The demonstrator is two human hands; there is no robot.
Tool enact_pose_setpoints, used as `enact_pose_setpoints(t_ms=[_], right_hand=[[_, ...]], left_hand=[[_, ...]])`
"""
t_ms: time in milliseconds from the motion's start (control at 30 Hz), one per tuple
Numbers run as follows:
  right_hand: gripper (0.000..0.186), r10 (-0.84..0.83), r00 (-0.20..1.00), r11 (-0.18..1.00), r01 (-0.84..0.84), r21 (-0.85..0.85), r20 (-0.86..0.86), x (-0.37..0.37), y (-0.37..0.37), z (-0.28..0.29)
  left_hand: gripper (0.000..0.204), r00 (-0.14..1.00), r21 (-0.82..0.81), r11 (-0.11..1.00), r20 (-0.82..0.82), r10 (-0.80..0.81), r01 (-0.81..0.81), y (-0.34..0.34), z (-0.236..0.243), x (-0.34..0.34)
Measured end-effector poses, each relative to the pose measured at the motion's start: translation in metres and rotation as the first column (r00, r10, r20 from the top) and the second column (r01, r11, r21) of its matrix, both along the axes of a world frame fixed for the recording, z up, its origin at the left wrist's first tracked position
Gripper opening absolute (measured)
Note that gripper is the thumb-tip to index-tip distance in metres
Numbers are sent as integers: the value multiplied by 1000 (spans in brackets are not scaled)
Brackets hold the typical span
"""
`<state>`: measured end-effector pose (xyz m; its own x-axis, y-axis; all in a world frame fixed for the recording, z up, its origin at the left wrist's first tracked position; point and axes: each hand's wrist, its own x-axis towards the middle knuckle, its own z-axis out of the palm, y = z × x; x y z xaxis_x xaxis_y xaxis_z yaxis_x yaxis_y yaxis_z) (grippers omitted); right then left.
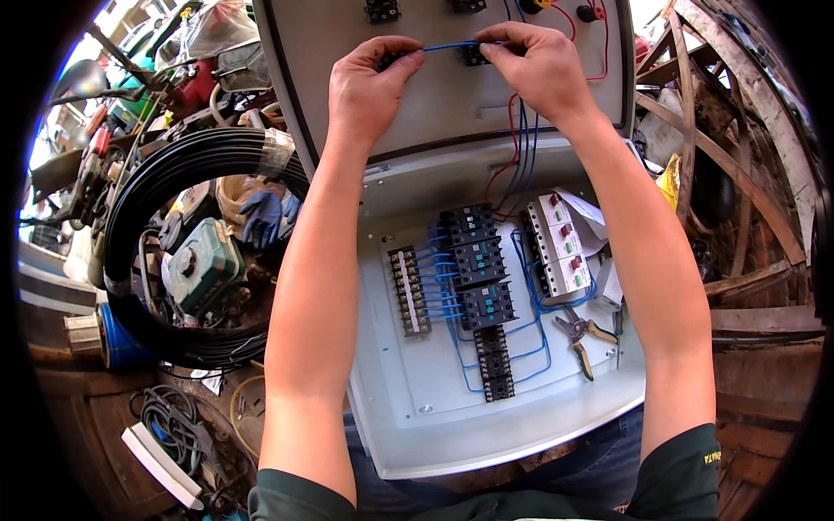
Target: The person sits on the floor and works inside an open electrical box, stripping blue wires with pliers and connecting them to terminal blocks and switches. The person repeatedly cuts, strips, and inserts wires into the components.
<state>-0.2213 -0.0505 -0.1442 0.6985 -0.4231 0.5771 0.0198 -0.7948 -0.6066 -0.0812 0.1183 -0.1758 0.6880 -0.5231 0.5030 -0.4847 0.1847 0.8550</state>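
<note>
A short stretch of blue wire [449,46] runs taut between my hands, in front of the raised grey door [434,108] of an electrical enclosure. My left hand [369,87] pinches its left part between thumb and forefinger. At the right, my right hand [546,74] pinches the wire the same way. Black contact blocks [382,10] are fixed on the door; two more sit partly hidden behind my fingers. Below, the enclosure's tray [395,391] holds a terminal strip [408,291], black contactors [482,260] and white motor breakers [559,243], joined by blue wires.
Wire strippers [578,334] and a screwdriver [618,323] lie in the enclosure's right side. Red and dark wires [521,148] hang from the door. A black cable coil [130,226], a blue glove [261,217] and a green machine [208,265] are left; rusty metal strips [738,165] stand right.
</note>
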Motion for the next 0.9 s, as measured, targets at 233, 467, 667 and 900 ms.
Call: enact_pose_setpoints(t_ms=[233, 467, 667, 900], right_hand=[[18, -41, 999, 958, 38, -284, -4, 2, -10, 3], [18, -22, 999, 958, 9, -288, -40, 3, -9, 6], [17, -57, 998, 933, 65, -355, 33, 4, -5, 0], [16, -73, 993, 923, 101, -372, 88, 4, -3, -6]], left_hand=[[12, 1000, 28, 1000, -21, 8, -7, 1, 3, -3], [14, 1000, 90, 996, -24, 18, -15, 1, 2, 0], [28, 992, 153, 986, 117, 55, -73, 2, -5, 4], [35, 989, 86, 996, 144, 25, -37, 3, -8, 6]])
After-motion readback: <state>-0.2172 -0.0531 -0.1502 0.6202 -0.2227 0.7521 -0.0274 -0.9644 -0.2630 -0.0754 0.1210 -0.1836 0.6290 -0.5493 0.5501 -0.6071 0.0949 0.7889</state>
